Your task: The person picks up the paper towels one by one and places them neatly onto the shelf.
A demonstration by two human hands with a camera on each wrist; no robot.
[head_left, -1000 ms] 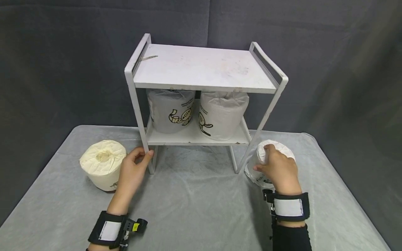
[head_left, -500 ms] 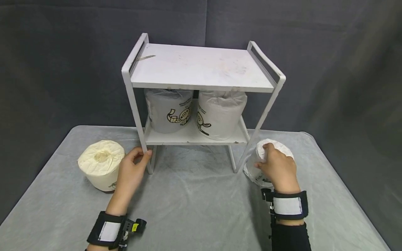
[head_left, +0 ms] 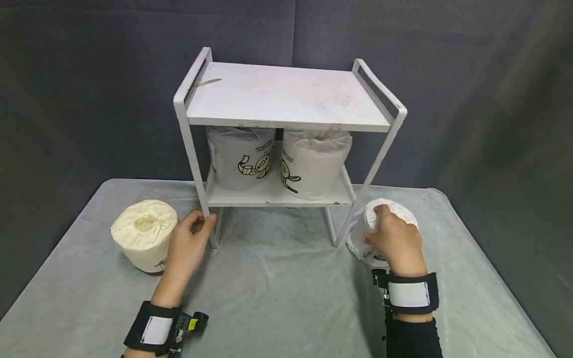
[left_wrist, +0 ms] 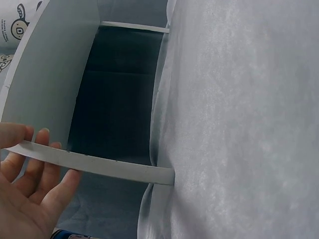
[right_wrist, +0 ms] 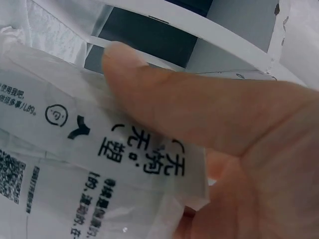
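Note:
A white two-tier shelf rack stands at the back of the table. My left hand holds its front left leg low down; in the left wrist view the thumb and fingers lie on either side of that leg. Beside the right leg, my right hand grips a wrapped toilet roll that stands on the table. Up close in the right wrist view, the thumb presses the roll's printed white wrapper; the other fingers are mostly hidden behind it.
Two white-wrapped toilet rolls, a left one and a right one, stand on the lower shelf. A cream-topped roll stands left of my left hand. Grey cloth covers the table; a dark curtain hangs behind.
The whole head view has shifted slightly left since one second ago. Both hands keep their places on the rack leg and the toilet roll.

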